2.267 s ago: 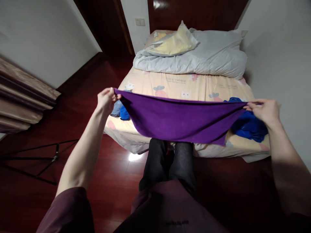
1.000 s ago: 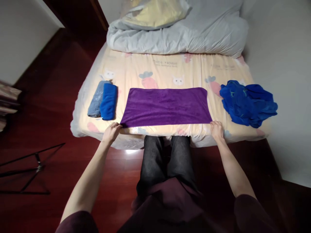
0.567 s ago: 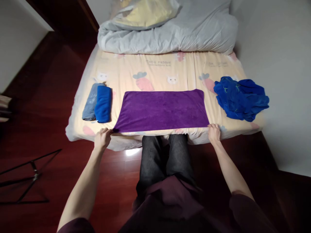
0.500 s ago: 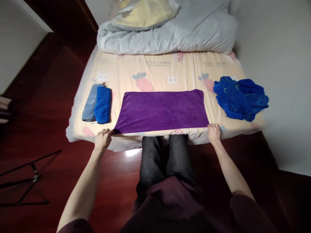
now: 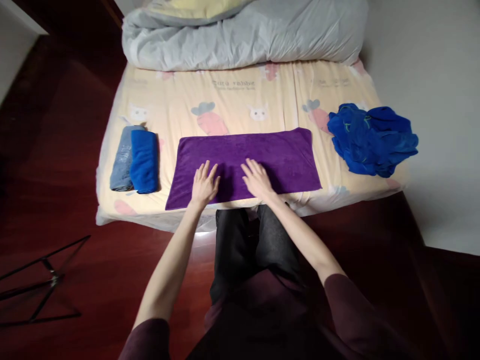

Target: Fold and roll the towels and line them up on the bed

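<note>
Here both hands, left hand [image 5: 203, 183] and right hand [image 5: 257, 179], lay flat with fingers released on the purple rectangular terry towel [image 5: 262, 155], pressing it smooth at the bed [image 5: 232, 107] sheet's six o'clock edge; rolled blue and grey towels [image 5: 135, 160] sat at nine o'clock.

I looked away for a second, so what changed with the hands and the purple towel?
Both hands let go of the near corners and moved inward: left hand and right hand now lie flat on the purple towel. Rolled towels and blue pile stayed put.

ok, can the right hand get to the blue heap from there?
Probably yes. The right hand lies flat on the purple towel; only bare sheet separates it from the blue heap, with nothing between.
</note>
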### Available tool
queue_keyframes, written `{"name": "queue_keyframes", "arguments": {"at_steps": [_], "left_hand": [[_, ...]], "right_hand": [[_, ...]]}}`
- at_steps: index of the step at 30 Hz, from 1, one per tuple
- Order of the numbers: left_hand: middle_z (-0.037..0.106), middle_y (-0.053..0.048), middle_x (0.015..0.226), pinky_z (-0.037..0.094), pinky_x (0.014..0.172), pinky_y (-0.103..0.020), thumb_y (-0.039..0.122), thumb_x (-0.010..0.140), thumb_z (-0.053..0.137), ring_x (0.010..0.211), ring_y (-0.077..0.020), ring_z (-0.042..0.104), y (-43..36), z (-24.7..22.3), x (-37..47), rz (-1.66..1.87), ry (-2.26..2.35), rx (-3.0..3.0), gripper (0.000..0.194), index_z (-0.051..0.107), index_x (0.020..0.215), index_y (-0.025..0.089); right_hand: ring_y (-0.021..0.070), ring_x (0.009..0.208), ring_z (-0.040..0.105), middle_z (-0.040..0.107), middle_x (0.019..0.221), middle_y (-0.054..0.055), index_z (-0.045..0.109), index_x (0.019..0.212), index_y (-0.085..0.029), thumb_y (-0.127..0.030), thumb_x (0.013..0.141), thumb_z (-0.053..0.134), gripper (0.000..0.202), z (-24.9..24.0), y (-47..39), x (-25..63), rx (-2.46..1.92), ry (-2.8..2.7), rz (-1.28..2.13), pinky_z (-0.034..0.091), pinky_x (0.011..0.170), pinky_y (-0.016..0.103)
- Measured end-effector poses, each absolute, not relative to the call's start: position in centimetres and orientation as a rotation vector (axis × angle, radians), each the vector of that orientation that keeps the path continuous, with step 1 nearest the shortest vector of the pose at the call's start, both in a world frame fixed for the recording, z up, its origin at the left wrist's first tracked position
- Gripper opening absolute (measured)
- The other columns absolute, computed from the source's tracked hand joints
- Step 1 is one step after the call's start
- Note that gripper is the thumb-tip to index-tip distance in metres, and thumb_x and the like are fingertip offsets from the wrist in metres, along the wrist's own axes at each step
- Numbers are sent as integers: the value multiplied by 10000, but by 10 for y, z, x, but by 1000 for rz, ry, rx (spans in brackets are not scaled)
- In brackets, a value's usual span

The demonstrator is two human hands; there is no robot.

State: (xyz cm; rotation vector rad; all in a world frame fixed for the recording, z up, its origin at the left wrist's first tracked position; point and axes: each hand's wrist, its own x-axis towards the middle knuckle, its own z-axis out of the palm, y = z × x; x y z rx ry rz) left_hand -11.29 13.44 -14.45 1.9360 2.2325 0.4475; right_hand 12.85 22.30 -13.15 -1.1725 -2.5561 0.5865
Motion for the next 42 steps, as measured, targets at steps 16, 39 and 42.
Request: {"name": "queue_keyframes", "arguments": {"at_steps": [16, 39, 42], "left_hand": [[191, -114, 1804, 88, 1372, -565, 497, 1083, 398, 1685, -318, 145, 116, -208, -102, 537, 2249, 1769, 670, 414, 1676, 186], [424, -231, 1662, 93, 1328, -709, 409, 1053, 407, 1609, -404, 276, 148, -199, -71, 634, 2494, 1437, 514, 610, 1421, 114], [445, -230, 1641, 116, 1320, -718, 392, 1038, 424, 1594, -410, 297, 149, -202, -70, 648, 2512, 1425, 489, 620, 1399, 125]], "right_hand": [[256, 1680, 193, 261, 1786, 93, 343, 1701, -150, -443, 1113, 307, 658, -197, 322, 288, -1717, -2350, 425, 116, 1382, 546], [241, 1277, 660, 716, 1335, 205, 679, 1323, -89, -285, 1136, 368, 413, -185, 402, 339, -1683, -1968, 344, 466, 1185, 459], [256, 1194, 717, 732, 1252, 238, 654, 1311, -37, -343, 1152, 319, 481, -191, 463, 355, -1700, -1908, 304, 521, 1116, 496]]}}
